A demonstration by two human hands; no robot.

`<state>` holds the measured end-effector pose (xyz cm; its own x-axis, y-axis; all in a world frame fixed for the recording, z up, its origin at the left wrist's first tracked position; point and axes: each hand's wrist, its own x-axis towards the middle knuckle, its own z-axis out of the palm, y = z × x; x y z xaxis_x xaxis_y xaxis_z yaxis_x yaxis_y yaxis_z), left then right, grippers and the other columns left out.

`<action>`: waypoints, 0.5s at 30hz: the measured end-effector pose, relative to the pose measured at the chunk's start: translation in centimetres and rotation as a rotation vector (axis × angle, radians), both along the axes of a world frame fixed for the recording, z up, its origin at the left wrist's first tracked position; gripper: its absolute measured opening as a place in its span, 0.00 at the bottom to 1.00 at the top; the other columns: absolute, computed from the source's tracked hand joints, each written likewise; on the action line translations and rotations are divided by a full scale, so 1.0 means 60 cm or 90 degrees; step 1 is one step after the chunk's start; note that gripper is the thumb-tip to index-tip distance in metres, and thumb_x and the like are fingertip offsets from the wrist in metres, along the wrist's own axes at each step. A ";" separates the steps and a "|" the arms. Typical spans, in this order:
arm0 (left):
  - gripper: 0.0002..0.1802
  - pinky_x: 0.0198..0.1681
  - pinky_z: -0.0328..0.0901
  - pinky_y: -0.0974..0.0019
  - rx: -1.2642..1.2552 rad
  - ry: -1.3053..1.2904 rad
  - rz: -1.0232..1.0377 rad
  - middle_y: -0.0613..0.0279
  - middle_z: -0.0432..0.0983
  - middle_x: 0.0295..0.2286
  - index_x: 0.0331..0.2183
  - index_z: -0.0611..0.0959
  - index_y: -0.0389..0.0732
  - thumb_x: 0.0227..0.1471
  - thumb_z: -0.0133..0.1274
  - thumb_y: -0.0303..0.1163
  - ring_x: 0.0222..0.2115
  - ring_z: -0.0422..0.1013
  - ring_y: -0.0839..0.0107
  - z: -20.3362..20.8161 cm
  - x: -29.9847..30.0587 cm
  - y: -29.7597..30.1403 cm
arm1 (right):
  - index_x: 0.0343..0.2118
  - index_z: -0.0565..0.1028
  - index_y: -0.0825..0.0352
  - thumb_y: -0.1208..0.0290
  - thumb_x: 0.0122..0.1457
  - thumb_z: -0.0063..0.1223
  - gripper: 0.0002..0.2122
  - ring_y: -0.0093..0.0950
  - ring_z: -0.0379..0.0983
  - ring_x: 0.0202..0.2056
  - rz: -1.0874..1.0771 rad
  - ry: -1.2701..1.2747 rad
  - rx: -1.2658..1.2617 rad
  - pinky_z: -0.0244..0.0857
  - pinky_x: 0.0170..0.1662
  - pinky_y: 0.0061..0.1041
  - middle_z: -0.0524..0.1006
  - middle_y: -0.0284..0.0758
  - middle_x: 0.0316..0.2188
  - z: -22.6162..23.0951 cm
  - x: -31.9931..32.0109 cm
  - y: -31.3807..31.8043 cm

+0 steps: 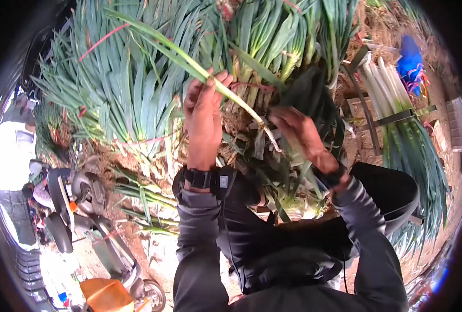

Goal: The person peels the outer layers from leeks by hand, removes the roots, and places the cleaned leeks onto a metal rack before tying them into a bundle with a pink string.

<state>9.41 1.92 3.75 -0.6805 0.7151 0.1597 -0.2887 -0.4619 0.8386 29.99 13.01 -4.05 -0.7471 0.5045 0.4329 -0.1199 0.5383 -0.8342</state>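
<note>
A single long leek [244,104] with green leaves and a pale root end lies slantwise across my left hand [205,112], which is closed round its stalk. Its leaves point to the far left and its root end to the near right. My right hand [301,132] is beside the root end, its fingers smeared by motion, so I cannot make out whether they hold anything. Beyond both hands lies a big heap of leeks [132,88], partly tied in bunches with red string. Loose leaves and peelings [293,184] lie below my hands, between my legs.
On the right, a bundle of trimmed leeks [397,114] rests in a metal frame [369,104]. Behind it lies a blue bundle with red strings [410,60]. More leeks [148,200] are on the ground at left, near a parked motorbike [103,244] with an orange part.
</note>
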 end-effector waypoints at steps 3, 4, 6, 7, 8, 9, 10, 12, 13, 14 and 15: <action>0.18 0.60 0.64 0.53 -0.010 0.000 -0.054 0.47 0.78 0.47 0.52 0.75 0.34 0.63 0.52 0.29 0.52 0.72 0.56 -0.006 0.015 0.018 | 0.48 0.76 0.71 0.72 0.63 0.59 0.14 0.30 0.76 0.33 0.012 0.003 -0.154 0.69 0.37 0.27 0.80 0.42 0.36 0.106 -0.074 0.001; 0.18 0.60 0.63 0.54 0.016 -0.015 -0.080 0.48 0.78 0.47 0.53 0.74 0.34 0.63 0.51 0.30 0.52 0.73 0.57 -0.007 0.024 0.031 | 0.47 0.77 0.71 0.70 0.62 0.59 0.13 0.26 0.75 0.33 0.055 0.047 -0.210 0.69 0.37 0.26 0.79 0.40 0.33 0.098 -0.082 0.015; 0.19 0.60 0.63 0.54 0.028 -0.030 -0.088 0.49 0.78 0.48 0.54 0.74 0.34 0.64 0.51 0.30 0.52 0.73 0.58 -0.003 0.030 0.030 | 0.44 0.78 0.69 0.71 0.61 0.61 0.11 0.27 0.75 0.31 0.120 0.101 -0.220 0.68 0.36 0.25 0.78 0.39 0.30 0.097 -0.090 0.015; 0.18 0.59 0.65 0.54 0.046 -0.049 -0.105 0.50 0.79 0.45 0.53 0.75 0.35 0.64 0.51 0.30 0.49 0.74 0.59 -0.003 0.032 0.035 | 0.44 0.78 0.69 0.71 0.61 0.61 0.11 0.27 0.75 0.31 0.122 0.099 -0.225 0.68 0.36 0.25 0.78 0.39 0.30 0.096 -0.086 0.017; 0.17 0.57 0.67 0.54 0.064 -0.065 -0.117 0.51 0.81 0.43 0.52 0.76 0.36 0.64 0.51 0.30 0.47 0.76 0.61 0.000 0.032 0.037 | 0.42 0.79 0.68 0.71 0.60 0.61 0.10 0.30 0.75 0.30 0.083 0.093 -0.136 0.69 0.35 0.26 0.78 0.39 0.30 0.093 -0.082 0.019; 0.17 0.54 0.69 0.55 0.057 -0.106 -0.128 0.52 0.81 0.42 0.52 0.77 0.37 0.63 0.51 0.31 0.46 0.77 0.60 0.002 0.035 0.038 | 0.39 0.79 0.67 0.70 0.59 0.62 0.08 0.33 0.76 0.30 0.044 0.086 -0.046 0.69 0.34 0.27 0.78 0.39 0.30 0.090 -0.076 0.020; 0.17 0.54 0.69 0.55 0.053 -0.107 -0.121 0.52 0.81 0.42 0.52 0.77 0.37 0.63 0.51 0.31 0.46 0.77 0.60 0.002 0.029 0.038 | 0.39 0.79 0.67 0.70 0.59 0.62 0.08 0.33 0.76 0.30 0.050 0.085 -0.052 0.69 0.34 0.27 0.78 0.39 0.30 0.087 -0.070 0.020; 0.17 0.50 0.73 0.57 0.087 -0.152 -0.131 0.54 0.80 0.42 0.52 0.77 0.37 0.63 0.52 0.31 0.44 0.77 0.61 0.001 0.008 0.033 | 0.35 0.78 0.69 0.70 0.57 0.63 0.08 0.35 0.79 0.35 -0.002 -0.043 0.154 0.72 0.37 0.29 0.80 0.38 0.35 0.097 -0.056 0.002; 0.17 0.47 0.74 0.60 0.098 -0.157 -0.122 0.54 0.80 0.41 0.51 0.77 0.38 0.62 0.53 0.31 0.43 0.77 0.62 0.003 -0.004 0.029 | 0.35 0.77 0.66 0.69 0.55 0.64 0.09 0.43 0.77 0.32 0.000 -0.034 0.198 0.72 0.34 0.33 0.78 0.38 0.32 0.100 -0.052 -0.008; 0.17 0.47 0.74 0.60 0.103 -0.163 -0.126 0.54 0.80 0.41 0.51 0.77 0.38 0.62 0.53 0.31 0.43 0.77 0.62 0.000 0.000 0.034 | 0.35 0.77 0.66 0.69 0.55 0.64 0.09 0.43 0.77 0.32 -0.004 -0.041 0.203 0.72 0.34 0.33 0.78 0.38 0.32 0.087 -0.032 -0.008; 0.18 0.50 0.72 0.60 0.099 -0.151 -0.127 0.56 0.79 0.42 0.52 0.76 0.38 0.62 0.53 0.31 0.45 0.76 0.62 0.002 0.002 0.036 | 0.36 0.77 0.66 0.69 0.56 0.63 0.08 0.42 0.77 0.32 0.004 -0.053 0.211 0.72 0.34 0.33 0.78 0.38 0.31 0.061 -0.014 -0.008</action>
<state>9.52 4.10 3.88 -0.5608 0.8176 0.1305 -0.5650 -0.4932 0.6614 29.12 12.55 -0.41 -0.7899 0.3419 0.5091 -0.0626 0.7809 -0.6216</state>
